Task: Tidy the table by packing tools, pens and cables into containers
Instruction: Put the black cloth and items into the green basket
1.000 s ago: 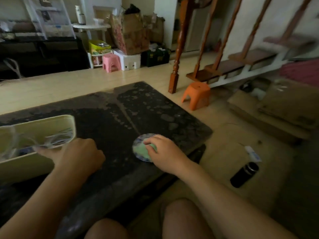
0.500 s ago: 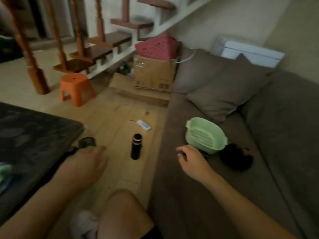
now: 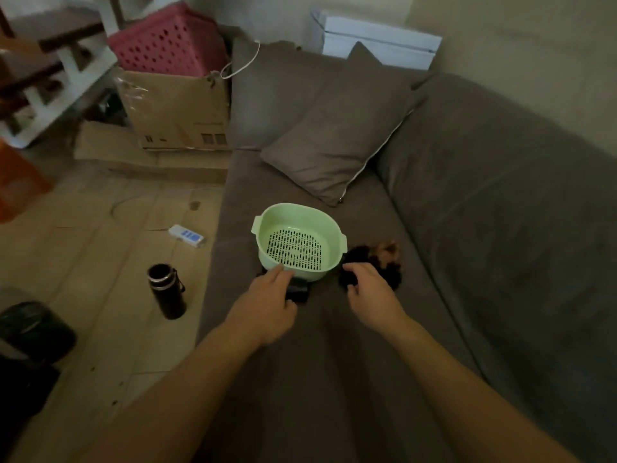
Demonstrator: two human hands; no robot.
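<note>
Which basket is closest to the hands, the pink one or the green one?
The green basket on the sofa, just past the left hand and right hand. The pink basket sits far off on the cardboard box.

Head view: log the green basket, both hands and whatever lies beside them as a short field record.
green basket: upright on the sofa seat, nothing visible inside
left hand: fingers straight, reaching to the basket's near wall
right hand: at the dark tangled pile right of the basket; grip unclear
small dark object: beside the left hand's fingers, against the basket; kind unclear
</note>
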